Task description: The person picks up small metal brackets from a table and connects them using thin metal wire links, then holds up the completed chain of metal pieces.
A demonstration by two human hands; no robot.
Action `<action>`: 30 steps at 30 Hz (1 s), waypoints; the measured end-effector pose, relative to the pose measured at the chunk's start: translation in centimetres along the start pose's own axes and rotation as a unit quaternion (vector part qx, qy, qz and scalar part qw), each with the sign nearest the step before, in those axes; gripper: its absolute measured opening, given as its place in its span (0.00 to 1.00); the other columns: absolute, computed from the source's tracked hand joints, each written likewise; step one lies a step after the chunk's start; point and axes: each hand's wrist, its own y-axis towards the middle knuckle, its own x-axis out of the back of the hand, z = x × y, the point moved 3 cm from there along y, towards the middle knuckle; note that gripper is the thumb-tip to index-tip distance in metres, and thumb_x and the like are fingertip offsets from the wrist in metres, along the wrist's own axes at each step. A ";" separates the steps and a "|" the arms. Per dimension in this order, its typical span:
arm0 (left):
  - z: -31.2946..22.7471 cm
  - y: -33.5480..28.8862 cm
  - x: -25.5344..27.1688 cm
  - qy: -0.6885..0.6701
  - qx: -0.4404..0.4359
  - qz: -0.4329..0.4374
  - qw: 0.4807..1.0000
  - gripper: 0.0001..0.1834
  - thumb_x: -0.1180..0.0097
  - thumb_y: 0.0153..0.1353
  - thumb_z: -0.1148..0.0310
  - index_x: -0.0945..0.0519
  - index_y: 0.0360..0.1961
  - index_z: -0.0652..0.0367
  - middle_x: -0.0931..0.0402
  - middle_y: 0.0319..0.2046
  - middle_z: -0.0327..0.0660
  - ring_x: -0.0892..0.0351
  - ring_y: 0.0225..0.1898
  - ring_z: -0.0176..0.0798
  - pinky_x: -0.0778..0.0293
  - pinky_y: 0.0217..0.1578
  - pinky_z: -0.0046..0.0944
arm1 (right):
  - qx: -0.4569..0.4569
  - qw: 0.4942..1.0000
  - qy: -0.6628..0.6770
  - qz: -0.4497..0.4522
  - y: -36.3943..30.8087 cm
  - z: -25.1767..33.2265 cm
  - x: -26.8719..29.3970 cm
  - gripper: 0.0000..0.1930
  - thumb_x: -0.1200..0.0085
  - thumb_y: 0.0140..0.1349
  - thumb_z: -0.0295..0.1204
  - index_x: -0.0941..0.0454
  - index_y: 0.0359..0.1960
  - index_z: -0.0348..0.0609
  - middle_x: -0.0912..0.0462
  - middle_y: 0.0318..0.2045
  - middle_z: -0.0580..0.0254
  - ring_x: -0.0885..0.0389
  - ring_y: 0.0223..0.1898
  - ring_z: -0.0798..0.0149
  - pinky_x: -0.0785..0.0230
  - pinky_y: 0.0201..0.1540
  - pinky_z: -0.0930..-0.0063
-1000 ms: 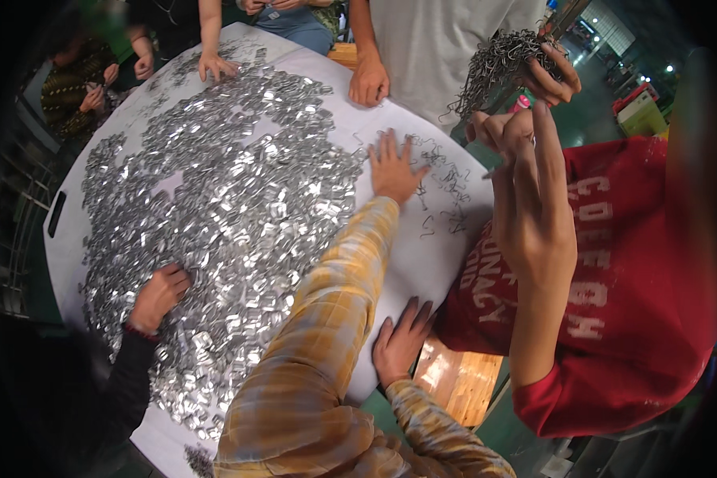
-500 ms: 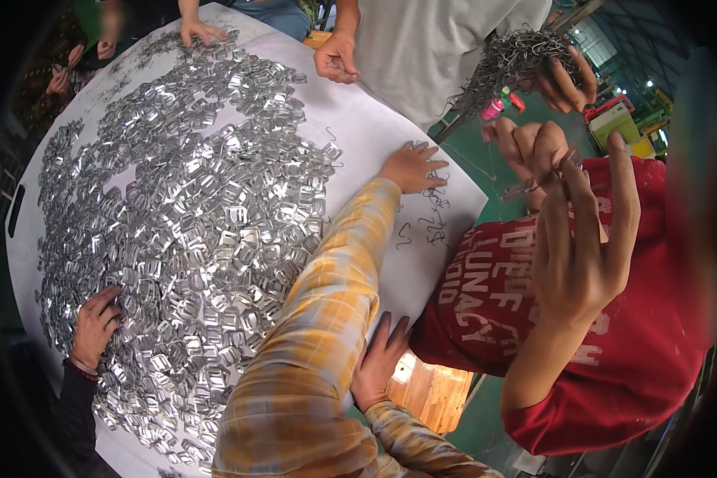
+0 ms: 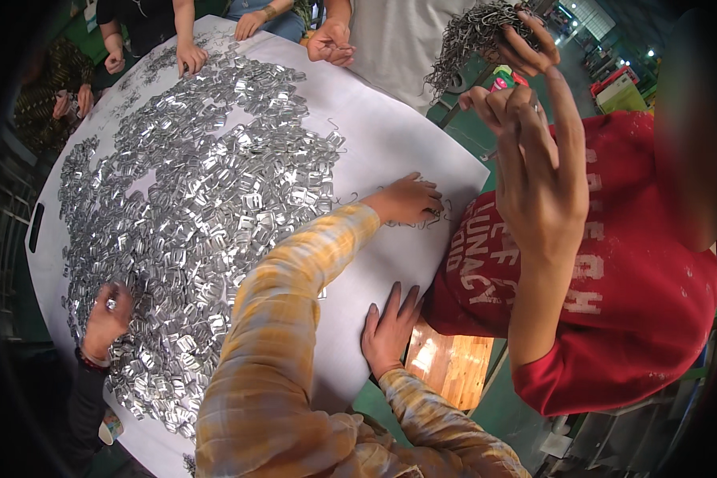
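My left hand (image 3: 410, 199), in a yellow plaid sleeve, rests palm down near the table's right corner. Its fingers are bent but slightly apart, touching a small group of thin dark wire hooks (image 3: 433, 221), partly hidden beneath it. Lower down, my right hand (image 3: 386, 331) lies flat at the table's near right edge, fingers spread, holding nothing. To the left of my left arm, a wide heap of shiny silver metal buckles (image 3: 215, 191) covers much of the white tabletop (image 3: 390, 119).
Beside me on the right, a person in a red shirt (image 3: 613, 271) raises a hand (image 3: 542, 175). Above it, a hand holds a bundle of wire hooks (image 3: 478, 36). Another person's hand (image 3: 107, 323) picks at the buckles' left side. Several people stand around the far edge.
My left hand has moved down and drawn its spread fingers in over the hooks, which are now closer together. The co-worker's hand at left has lifted slightly. My view has shifted.
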 end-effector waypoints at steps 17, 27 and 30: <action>-1.7 -7.3 0.5 0.022 0.309 -0.188 0.932 0.54 0.38 0.36 0.38 0.41 0.63 0.54 0.44 0.63 0.47 0.53 0.67 0.51 0.67 0.60 0.69 | -0.001 1.000 -0.012 -0.001 -0.3 0.4 -0.1 0.30 0.54 0.59 0.39 0.41 0.60 0.36 0.50 0.61 0.30 0.54 0.61 0.26 0.58 0.62 0.42; -1.6 -3.2 -0.3 -0.064 0.239 -0.214 0.945 0.23 0.42 0.50 0.54 0.24 0.47 0.50 0.28 0.51 0.46 0.32 0.55 0.48 0.34 0.52 0.47 | 0.019 1.000 0.007 -0.023 -0.6 -0.4 -0.9 0.29 0.54 0.59 0.36 0.41 0.59 0.33 0.49 0.60 0.29 0.56 0.62 0.26 0.60 0.63 0.42; -2.8 -3.8 -1.2 0.114 0.178 -0.266 0.940 0.13 0.48 0.54 0.64 0.23 0.41 0.53 0.24 0.40 0.46 0.26 0.45 0.48 0.28 0.42 0.47 | 0.025 0.999 0.001 -0.025 -0.4 -0.7 -1.1 0.28 0.54 0.59 0.36 0.41 0.59 0.33 0.50 0.61 0.29 0.57 0.62 0.27 0.60 0.63 0.43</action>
